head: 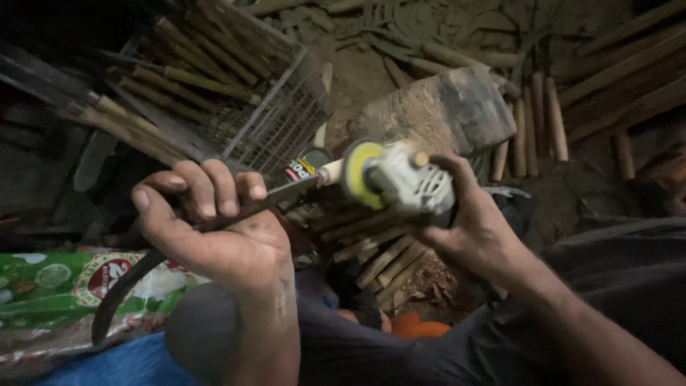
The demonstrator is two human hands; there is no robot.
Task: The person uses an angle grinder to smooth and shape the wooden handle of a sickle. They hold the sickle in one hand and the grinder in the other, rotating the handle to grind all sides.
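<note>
Dimly lit, dirt floor (357,78), wooden sticks (536,118)

wire crate (275,121) blocks left | wooden block (436,107) blocks ahead | sticks (379,250) below

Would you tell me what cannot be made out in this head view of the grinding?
- Curved blade: grip hidden inside the left hand.
- Grinder: rear body covered by the right hand.
- Disc: contact with the blade blurred.
- Wire basket: contents lost in darkness.

Left hand (214,229) grips a curved blade (279,194); right hand (464,221) holds an angle grinder (400,179) against its tip.
</note>
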